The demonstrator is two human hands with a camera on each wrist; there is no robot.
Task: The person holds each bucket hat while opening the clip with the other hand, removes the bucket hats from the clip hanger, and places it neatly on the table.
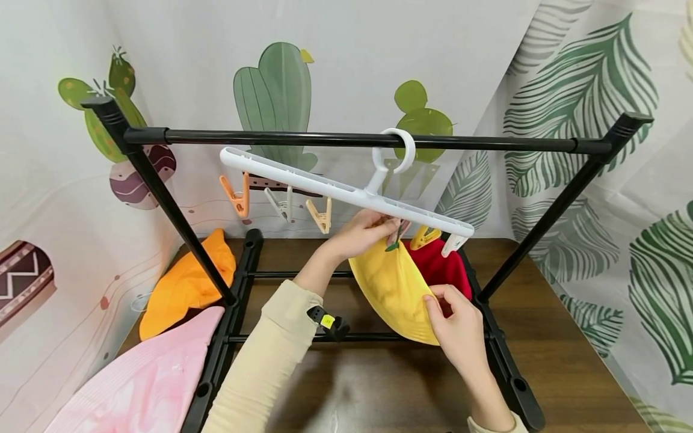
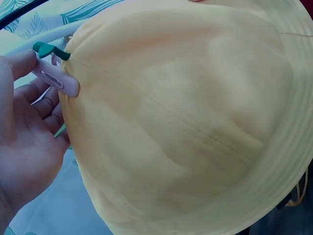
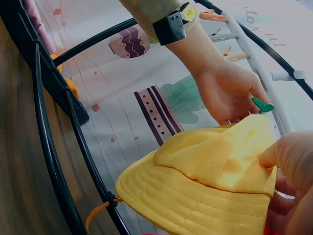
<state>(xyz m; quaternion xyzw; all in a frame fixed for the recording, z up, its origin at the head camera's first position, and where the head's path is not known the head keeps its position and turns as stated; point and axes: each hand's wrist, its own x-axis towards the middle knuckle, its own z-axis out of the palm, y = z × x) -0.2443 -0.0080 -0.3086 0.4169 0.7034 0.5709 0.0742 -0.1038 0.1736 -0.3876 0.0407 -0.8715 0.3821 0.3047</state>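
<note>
A yellow bucket hat (image 1: 392,288) with a small green leaf tip (image 2: 51,50) hangs beneath the right half of a white clip hanger (image 1: 325,187). At the crown, my left hand (image 1: 361,233) pinches a pink clip (image 2: 58,82) between thumb and fingers, its jaws on the fabric. My right hand (image 1: 460,325) holds the hat near its brim, thumb on the outside. Just behind is a red cloth item (image 1: 446,267), beneath a yellow clip (image 1: 425,237) and a white clip (image 1: 453,245) on the hanger.
The hanger hooks over the black rack's top bar (image 1: 271,139) and tilts down rightward. Orange (image 1: 238,198), grey (image 1: 280,204) and beige (image 1: 320,215) clips dangle from its left half. An orange hat (image 1: 186,288) and a pink hat (image 1: 146,373) lie at the left.
</note>
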